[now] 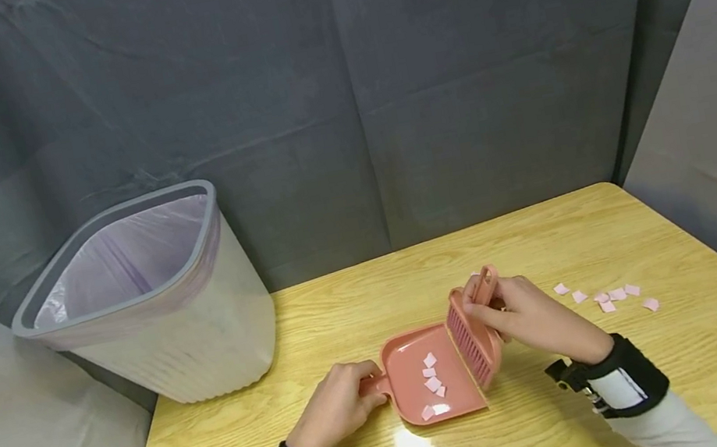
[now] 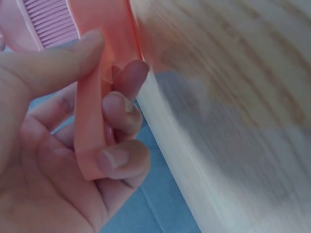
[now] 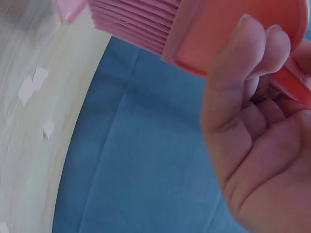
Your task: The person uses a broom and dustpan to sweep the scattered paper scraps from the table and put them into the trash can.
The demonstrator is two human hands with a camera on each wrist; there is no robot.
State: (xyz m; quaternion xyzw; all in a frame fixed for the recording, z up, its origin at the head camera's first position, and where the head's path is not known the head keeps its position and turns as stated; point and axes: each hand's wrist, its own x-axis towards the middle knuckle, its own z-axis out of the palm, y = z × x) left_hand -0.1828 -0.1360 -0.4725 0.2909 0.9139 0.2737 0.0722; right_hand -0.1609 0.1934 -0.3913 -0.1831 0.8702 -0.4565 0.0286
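Observation:
My left hand [image 1: 341, 407] grips the short handle of a coral-pink dustpan [image 1: 454, 393], its fingers curled round the handle [image 2: 90, 126] in the left wrist view. Several small pale pink paper squares [image 1: 433, 384] lie inside the pan. In my right hand [image 1: 532, 317] is a matching hand brush [image 1: 489, 340], held by its handle with the bristles [image 1: 468, 346] tilted down at the pan's open front edge. The right wrist view shows the brush head [image 3: 223, 34] and the curled fingers close up.
More paper pieces [image 1: 616, 294] lie scattered on the wooden table [image 1: 641, 382] to the right of the brush. A white wastebasket [image 1: 220, 333] with a grey rim and a clear liner stands at the back left. Grey cloth [image 1: 289, 148] hangs behind the table.

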